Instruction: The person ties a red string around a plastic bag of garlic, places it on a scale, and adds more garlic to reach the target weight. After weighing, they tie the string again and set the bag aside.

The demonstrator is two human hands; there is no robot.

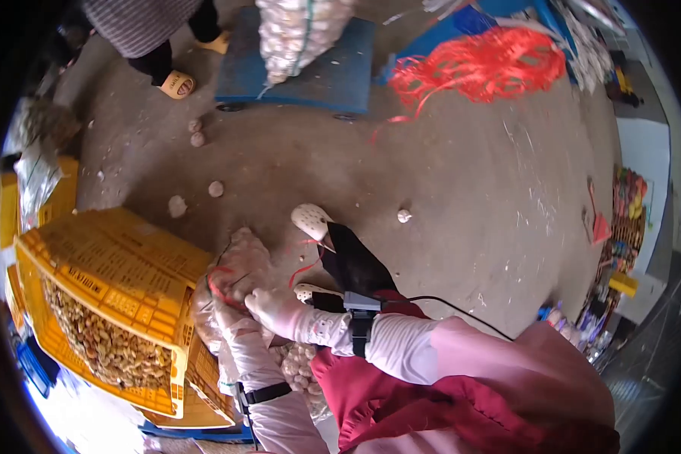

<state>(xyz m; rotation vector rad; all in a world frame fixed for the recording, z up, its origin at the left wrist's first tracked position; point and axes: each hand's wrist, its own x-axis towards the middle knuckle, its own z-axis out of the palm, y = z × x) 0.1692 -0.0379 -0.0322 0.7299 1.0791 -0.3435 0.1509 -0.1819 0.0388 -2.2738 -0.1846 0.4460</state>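
Note:
A pale mesh bag (pixel 247 253) stands beside the yellow crate, with a strip of red ribbon (pixel 216 286) looped around its gathered part. My left hand (pixel 234 321), in a light glove, is closed on the bag just below the ribbon. Close on its right, my right hand (pixel 274 312), also gloved, has its fingers pressed together at the end of the ribbon loop. The fingertips of both hands are partly hidden. Below my hands, another mesh bag with round pale bulbs (pixel 301 367) shows between my forearms.
A yellow crate (pixel 180 371) of small brown pieces is at left. A person's slippered foot (pixel 178 85) is near a blue trolley (pixel 329 94) bearing a full net sack (pixel 299 38). Red ribbons (pixel 480 64) lie at upper right. Loose bulbs (pixel 216 188) dot the floor.

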